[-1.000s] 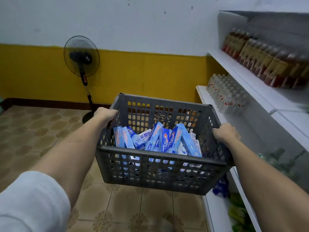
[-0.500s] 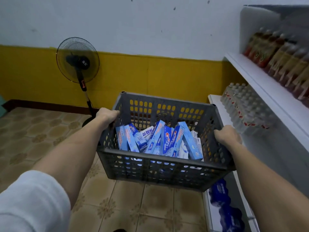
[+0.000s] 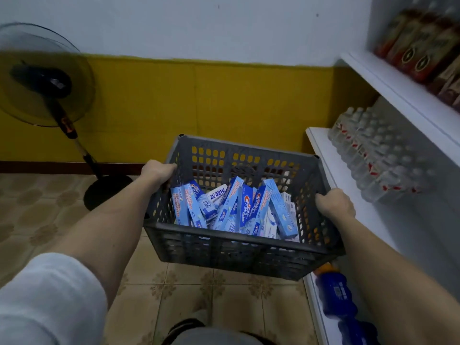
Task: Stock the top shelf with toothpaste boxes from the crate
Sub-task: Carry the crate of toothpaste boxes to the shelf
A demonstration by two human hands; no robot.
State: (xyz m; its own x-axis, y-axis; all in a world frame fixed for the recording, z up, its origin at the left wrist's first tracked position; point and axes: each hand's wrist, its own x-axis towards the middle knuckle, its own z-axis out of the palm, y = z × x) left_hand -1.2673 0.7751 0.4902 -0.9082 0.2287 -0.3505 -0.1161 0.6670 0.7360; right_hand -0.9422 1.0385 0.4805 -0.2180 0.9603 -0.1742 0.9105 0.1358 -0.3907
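Centre frame, you are carrying the crate (image 3: 239,247) of toothpaste boxes (image 3: 245,207), left hand (image 3: 156,171) and right hand (image 3: 334,204) both curled over its rims; next, set it down.

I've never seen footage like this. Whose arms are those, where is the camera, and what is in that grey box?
No machine here: a person wears one wide-angle camera on the head, looking forward and down, so you see their own two arms. The left hand grips the left rim of a grey plastic crate, and the right hand grips its right rim; the crate is carried in the air above the tiled floor. Inside lie blue and white toothpaste boxes, jumbled and leaning on one another. At right stand white shelves: clear bottles on one, brownish packs on the one above, blue packs lower down. A standing fan is at left, by the yellow wall.
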